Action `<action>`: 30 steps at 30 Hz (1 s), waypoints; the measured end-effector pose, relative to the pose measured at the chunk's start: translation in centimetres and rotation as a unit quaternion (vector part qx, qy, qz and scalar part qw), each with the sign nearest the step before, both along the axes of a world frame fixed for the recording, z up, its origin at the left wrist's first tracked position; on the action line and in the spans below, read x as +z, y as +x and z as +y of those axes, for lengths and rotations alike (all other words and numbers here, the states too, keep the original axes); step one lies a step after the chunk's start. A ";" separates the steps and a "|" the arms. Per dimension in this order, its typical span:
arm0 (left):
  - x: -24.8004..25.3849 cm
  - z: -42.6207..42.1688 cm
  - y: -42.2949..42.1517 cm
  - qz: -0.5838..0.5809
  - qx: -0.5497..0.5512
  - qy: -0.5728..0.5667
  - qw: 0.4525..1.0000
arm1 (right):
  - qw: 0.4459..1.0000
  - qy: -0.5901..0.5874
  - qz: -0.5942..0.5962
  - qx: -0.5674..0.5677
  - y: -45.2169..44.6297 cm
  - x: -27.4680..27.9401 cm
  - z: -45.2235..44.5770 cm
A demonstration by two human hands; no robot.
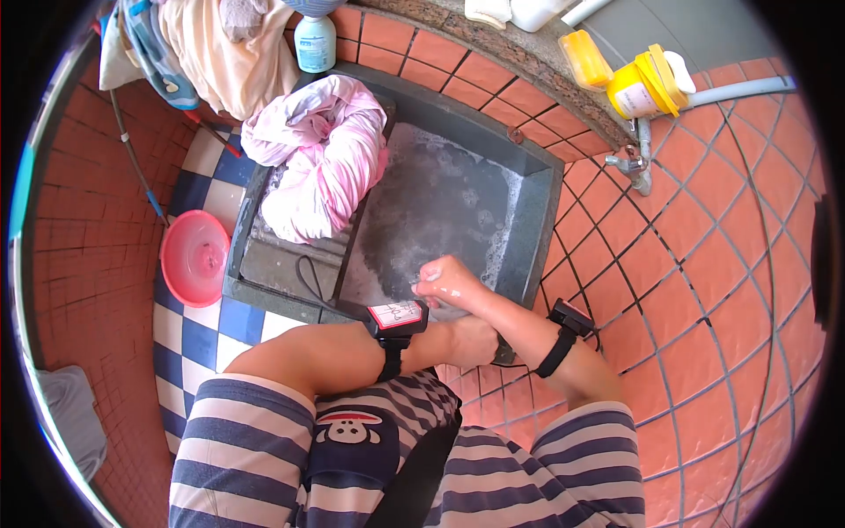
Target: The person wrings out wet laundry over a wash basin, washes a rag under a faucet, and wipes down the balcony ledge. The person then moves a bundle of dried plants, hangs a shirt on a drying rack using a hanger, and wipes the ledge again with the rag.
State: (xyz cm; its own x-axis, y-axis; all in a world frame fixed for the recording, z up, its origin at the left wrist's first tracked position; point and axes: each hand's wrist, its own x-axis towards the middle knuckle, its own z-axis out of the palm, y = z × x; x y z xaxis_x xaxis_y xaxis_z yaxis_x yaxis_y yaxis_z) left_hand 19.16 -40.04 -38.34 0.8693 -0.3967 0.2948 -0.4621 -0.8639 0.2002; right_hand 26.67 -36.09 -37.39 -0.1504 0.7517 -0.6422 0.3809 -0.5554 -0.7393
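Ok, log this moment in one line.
right hand: curled, sudsy, over soapy water | left hand: beside right forearm | pink-white cloth: heaped on ridged washboard, touched by neither hand

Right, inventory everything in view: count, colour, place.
Sink: one, grey, centre
Water: one pool, grey, inside sink
Cloth: one bundle, pink and white, sink's left side
Basin: one, pink, left side
Bottle: one, blue, beyond the cloth
Hanging fabrics: several, mixed, upper left
Tub: one, yellow, upper right
Box: one, yellow, beside tub
Tap: one, silver, right of sink
Tiles: many, orange, right side
Wrist devices: two, black, forearms
Left hand: one, bare, sink's near edge
Right hand: one, bare, over sink
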 end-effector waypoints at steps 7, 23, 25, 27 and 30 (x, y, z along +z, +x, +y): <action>-3.0 -4.0 1.5 0.162 0.100 -0.108 0.976 | 0.995 0.020 -0.073 0.071 -0.5 -2.8 -2.7; 3.7 0.5 -20.9 -0.205 0.312 -0.159 0.914 | 0.914 -0.100 0.366 -0.143 -13.6 2.3 1.7; 5.6 1.1 -27.2 -0.245 0.411 -0.210 0.852 | 0.897 -0.067 0.418 -0.126 -18.3 2.0 2.9; 6.0 1.9 -34.8 -0.310 0.526 -0.311 0.728 | 0.893 -0.059 0.436 -0.093 -24.9 1.7 4.2; 3.0 1.9 -46.6 -0.341 0.615 -0.604 0.375 | 0.889 -0.094 0.447 -0.034 -36.1 2.3 5.1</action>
State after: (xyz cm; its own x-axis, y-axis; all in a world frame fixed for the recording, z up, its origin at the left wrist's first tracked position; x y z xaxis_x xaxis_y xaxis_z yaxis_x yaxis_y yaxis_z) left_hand -27.49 -38.11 -35.38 -0.2654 0.9619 -0.0662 -0.1634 0.0227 0.9863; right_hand -9.47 -30.95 -35.09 -0.6222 0.6710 -0.4032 -0.3523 -0.7000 -0.6212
